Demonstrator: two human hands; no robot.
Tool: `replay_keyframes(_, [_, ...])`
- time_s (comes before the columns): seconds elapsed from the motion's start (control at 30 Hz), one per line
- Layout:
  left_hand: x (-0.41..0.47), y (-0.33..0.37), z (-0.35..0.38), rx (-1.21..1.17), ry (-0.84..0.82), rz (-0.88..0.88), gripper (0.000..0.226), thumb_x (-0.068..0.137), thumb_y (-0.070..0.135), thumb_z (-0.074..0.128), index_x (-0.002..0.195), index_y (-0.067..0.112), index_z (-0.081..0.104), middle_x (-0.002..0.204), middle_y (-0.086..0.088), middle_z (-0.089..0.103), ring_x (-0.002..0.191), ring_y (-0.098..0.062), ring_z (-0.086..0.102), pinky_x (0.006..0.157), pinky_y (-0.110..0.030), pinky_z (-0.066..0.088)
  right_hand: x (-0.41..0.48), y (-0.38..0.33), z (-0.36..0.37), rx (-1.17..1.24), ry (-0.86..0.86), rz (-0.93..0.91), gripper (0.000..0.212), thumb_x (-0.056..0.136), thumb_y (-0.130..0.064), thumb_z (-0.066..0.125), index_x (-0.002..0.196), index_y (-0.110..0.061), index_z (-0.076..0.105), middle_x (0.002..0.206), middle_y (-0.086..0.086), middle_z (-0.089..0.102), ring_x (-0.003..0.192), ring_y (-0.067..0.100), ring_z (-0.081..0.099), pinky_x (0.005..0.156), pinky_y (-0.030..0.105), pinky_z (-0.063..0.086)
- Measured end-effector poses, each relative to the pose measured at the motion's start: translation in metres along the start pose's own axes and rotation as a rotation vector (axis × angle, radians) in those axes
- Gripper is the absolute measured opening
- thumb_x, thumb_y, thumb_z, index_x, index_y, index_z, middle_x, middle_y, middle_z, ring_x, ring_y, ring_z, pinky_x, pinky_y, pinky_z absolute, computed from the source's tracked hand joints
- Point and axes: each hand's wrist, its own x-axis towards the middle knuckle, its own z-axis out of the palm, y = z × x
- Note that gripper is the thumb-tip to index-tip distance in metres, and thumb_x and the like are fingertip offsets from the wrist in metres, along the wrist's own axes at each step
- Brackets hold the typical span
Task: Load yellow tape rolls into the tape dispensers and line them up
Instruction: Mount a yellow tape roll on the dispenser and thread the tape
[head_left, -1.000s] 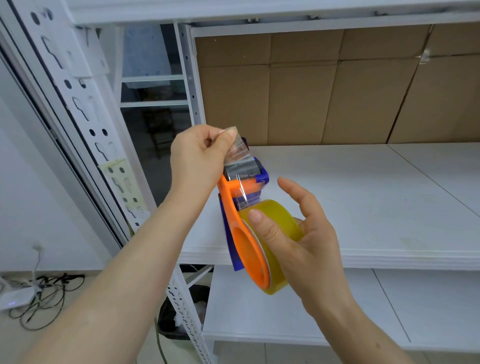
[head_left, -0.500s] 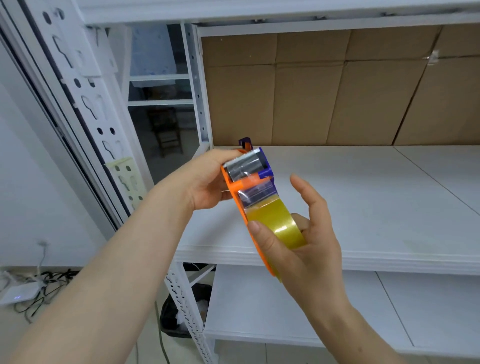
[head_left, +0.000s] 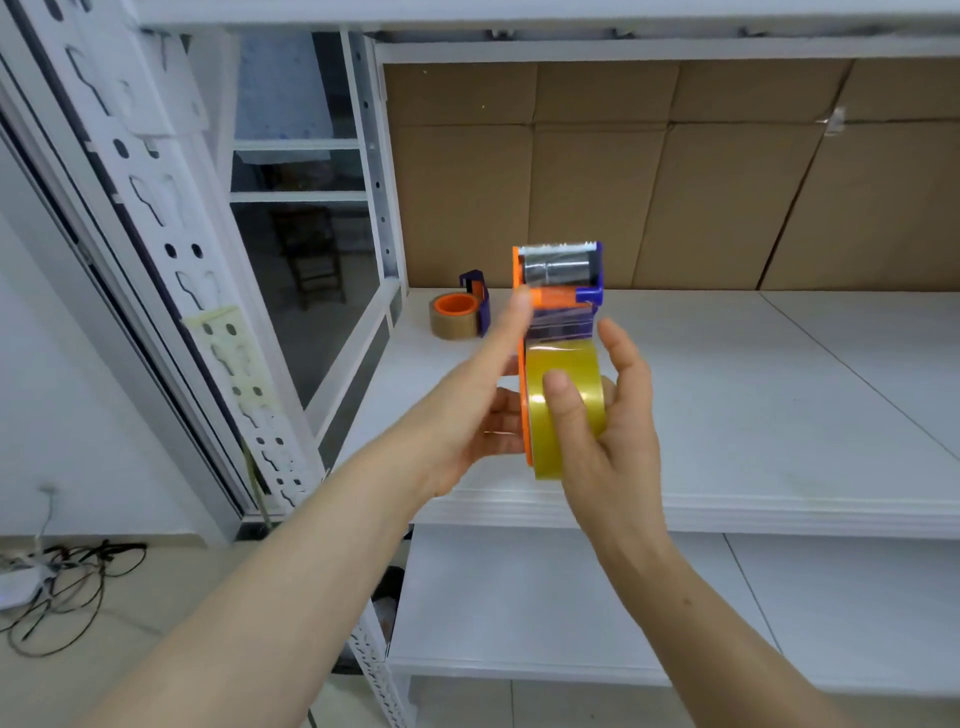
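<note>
Held dispenser (head_left: 560, 271) now upright — second dispenser (head_left: 459, 313) shows on white shelf (head_left: 779, 395).

Counting up now: two tape dispensers are showing, the held dispenser (head_left: 558, 297) sitting dead centre and the far dispenser (head_left: 480, 301) lying on the shelf at ten o'clock from it. Two tape rolls are riding in them, one apiece: the yellow roll (head_left: 582, 364) in the held one, the brown roll (head_left: 452, 327) in the far one. Two hands are showing, the left hand (head_left: 467, 415) and the right hand (head_left: 613, 441), one on either side of the centre unit. Two white boards are facing up, the upper shelf (head_left: 779, 415) and the lower shelf (head_left: 571, 597) at six o'clock. One white box (head_left: 18, 584) is lying in a cable tangle at eight o'clock.
</note>
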Motion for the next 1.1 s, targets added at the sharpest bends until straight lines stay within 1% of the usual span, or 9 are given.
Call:
replay_keyframes(0.13, [0.003,-0.005,0.016,-0.124,0.146,0.135,0.032,0.086,0.033,0.063,0.115,0.02,0.064,0.103,-0.004,0.074,0.091,-0.017,0.07,0.079,-0.029,0.054,0.0,0.008,0.006,-0.035,-0.121,0.001,0.051,0.096,-0.027,0.045,0.123,-0.057,0.015,0.117,-0.029,0.052,0.103,-0.019,0.052,0.082,0.003,0.046])
replay_keyframes(0.23, [0.007,-0.012,0.011,-0.211,0.22,0.271,0.026,0.089,0.019,0.061,0.115,0.019,0.065,0.099,-0.002,0.074,0.087,-0.014,0.071,0.075,-0.026,0.056,0.006,0.005,0.002,-0.229,-0.23,-0.013,0.055,0.087,-0.037,0.041,0.131,-0.058,0.014,0.099,-0.03,0.059,0.089,-0.01,0.06,0.073,0.01,0.049])
replay_keyframes(0.3, [0.006,-0.015,0.005,-0.143,0.244,0.321,0.026,0.09,0.019,0.06,0.116,0.019,0.063,0.096,-0.001,0.075,0.085,-0.015,0.072,0.078,-0.029,0.056,0.017,0.001,-0.007,-0.404,-0.137,-0.058,0.053,0.084,-0.047,0.036,0.137,-0.045,0.03,0.079,-0.016,0.06,0.077,0.003,0.057,0.071,0.024,0.045])
replay_keyframes(0.43, [0.005,-0.017,0.0,0.032,0.221,0.32,0.036,0.09,0.025,0.059,0.125,0.023,0.053,0.099,-0.005,0.074,0.077,-0.017,0.073,0.084,-0.038,0.057,0.054,-0.021,-0.024,-0.306,0.136,-0.173,0.042,0.092,-0.038,0.048,0.132,-0.027,0.047,0.092,-0.017,0.055,0.088,-0.003,0.052,0.079,0.01,0.041])
replay_keyframes(0.53, [0.004,-0.02,0.004,0.051,0.206,0.322,0.037,0.09,0.023,0.06,0.126,0.023,0.052,0.101,-0.003,0.072,0.076,-0.012,0.073,0.078,-0.031,0.058,0.074,-0.034,-0.022,-0.174,-0.074,-0.135,0.038,0.09,-0.033,0.055,0.127,-0.021,0.055,0.117,-0.01,0.062,0.107,-0.002,0.057,0.087,0.013,0.046])
replay_keyframes(0.63, [0.005,-0.022,0.007,0.062,0.203,0.328,0.036,0.089,0.02,0.061,0.125,0.02,0.053,0.106,-0.009,0.07,0.079,-0.016,0.072,0.074,-0.031,0.059,0.081,-0.033,-0.016,-0.172,-0.238,-0.09,0.024,0.09,-0.021,0.059,0.109,-0.012,0.069,0.093,-0.008,0.069,0.086,0.001,0.066,0.071,0.012,0.052])
replay_keyframes(0.77, [0.005,-0.024,0.006,0.108,0.222,0.348,0.035,0.091,0.019,0.06,0.125,0.023,0.054,0.11,-0.009,0.069,0.089,-0.022,0.068,0.073,-0.026,0.057,0.082,-0.022,-0.016,-0.12,-0.188,-0.077,0.019,0.089,-0.014,0.059,0.102,-0.008,0.072,0.086,0.0,0.071,0.082,0.009,0.068,0.07,0.018,0.054])
replay_keyframes(0.87, [0.003,-0.026,0.005,0.099,0.229,0.335,0.036,0.091,0.018,0.059,0.126,0.023,0.053,0.11,-0.008,0.068,0.081,-0.015,0.068,0.058,-0.015,0.053,0.081,-0.017,-0.016,-0.076,-0.212,-0.018,0.019,0.088,-0.017,0.061,0.102,-0.01,0.072,0.091,0.002,0.072,0.085,0.009,0.068,0.07,0.018,0.054])
replay_keyframes(1.1, [0.005,-0.023,0.006,0.07,0.24,0.326,0.033,0.091,0.017,0.06,0.122,0.027,0.053,0.106,-0.003,0.068,0.081,-0.014,0.069,0.06,-0.019,0.056,0.084,-0.019,-0.016,-0.097,-0.168,-0.023,0.017,0.089,-0.014,0.06,0.095,-0.008,0.074,0.084,-0.001,0.072,0.077,0.009,0.067,0.068,0.022,0.055])
